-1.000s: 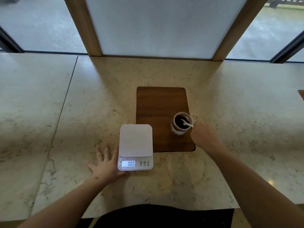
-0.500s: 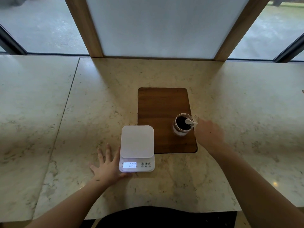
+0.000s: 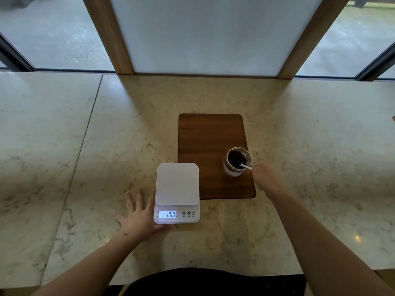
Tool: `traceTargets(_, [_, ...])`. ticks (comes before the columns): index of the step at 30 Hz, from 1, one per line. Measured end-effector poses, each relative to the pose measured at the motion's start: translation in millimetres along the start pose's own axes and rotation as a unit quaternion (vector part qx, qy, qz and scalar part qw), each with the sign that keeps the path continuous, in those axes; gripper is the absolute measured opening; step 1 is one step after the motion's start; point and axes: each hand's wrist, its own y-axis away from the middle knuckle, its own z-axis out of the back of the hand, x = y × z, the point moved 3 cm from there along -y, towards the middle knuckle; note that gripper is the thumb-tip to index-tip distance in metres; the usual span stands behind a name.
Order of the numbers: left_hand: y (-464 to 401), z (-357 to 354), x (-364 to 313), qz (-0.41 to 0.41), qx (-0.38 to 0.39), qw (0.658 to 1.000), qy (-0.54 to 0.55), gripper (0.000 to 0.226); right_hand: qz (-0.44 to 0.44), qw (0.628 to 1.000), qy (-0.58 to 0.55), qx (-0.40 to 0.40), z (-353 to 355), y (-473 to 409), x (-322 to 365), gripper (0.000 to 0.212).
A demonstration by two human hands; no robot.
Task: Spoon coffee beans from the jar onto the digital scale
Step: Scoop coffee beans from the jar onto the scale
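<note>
A small glass jar (image 3: 234,170) with dark coffee beans (image 3: 236,158) inside stands on the right side of a wooden board (image 3: 205,142). A white spoon (image 3: 245,166) dips into the beans, its handle leaning toward my right hand (image 3: 266,180), which is closed on the handle's end just right of the jar. The white digital scale (image 3: 177,184) sits at the board's near left corner, its display reading 0.00 and its platform bare. My left hand (image 3: 139,218) lies flat on the counter with fingers spread, its thumb side against the scale's left edge.
The marble counter (image 3: 299,146) runs wide to both sides, with a seam on the left. A wood-framed white panel (image 3: 209,35) and windows stand at the back. The counter's near edge is just in front of my body.
The spoon's bowl has gone from resting at the jar's rim down into the beans, and my right hand has shifted slightly. The left hand and scale stay put.
</note>
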Motion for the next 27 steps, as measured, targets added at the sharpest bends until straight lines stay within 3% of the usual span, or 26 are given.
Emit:
traceTargets(6, [-1,-2,1,-0.004,-0.001,1.000,0.004,0.146,-0.107,0.981,-0.164,0.018,-6,4,-3,0.036])
traceTargets(10, [-4,-4,2,-0.001,-0.005,1.000,0.003,0.145,-0.130,0.966,-0.221,0.030,-7,9,-2,0.036])
traceTargets(27, [-10,-9,5,0.003,-0.023,1.000,0.022,0.141,-0.154,0.947,-0.279,0.029,-6,18,-4,0.034])
